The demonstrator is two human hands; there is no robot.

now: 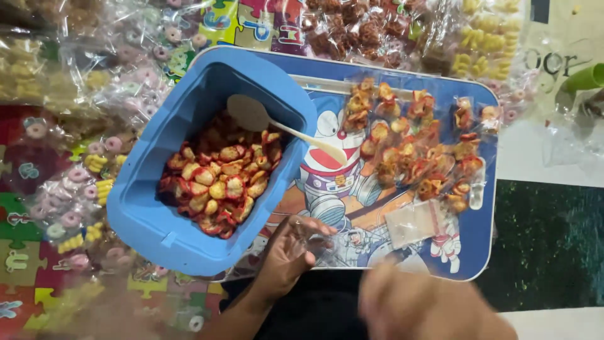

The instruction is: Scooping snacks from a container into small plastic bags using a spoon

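Note:
My left hand (286, 252) rests at the near edge of a blue tray table (478, 239) with a cartoon print, its fingers curled on a small clear plastic bag (324, 244). My right hand (415, 302) is a blur at the bottom, near my body, and its fingers cannot be made out. A blue plastic tub (145, 220) stands on the table's left end, tilted, holding red and yellow snack pieces (220, 179). A cream plastic spoon (251, 113) leans in the tub, its handle reaching over the rim.
Several filled small snack bags (409, 145) lie on the table's right half, with a stack of empty clear bags (415, 220) beside them. More packed snack bags (75, 189) cover a puzzle-pattern floor mat (19, 258) at the left and top. A green object (582, 79) lies at far right.

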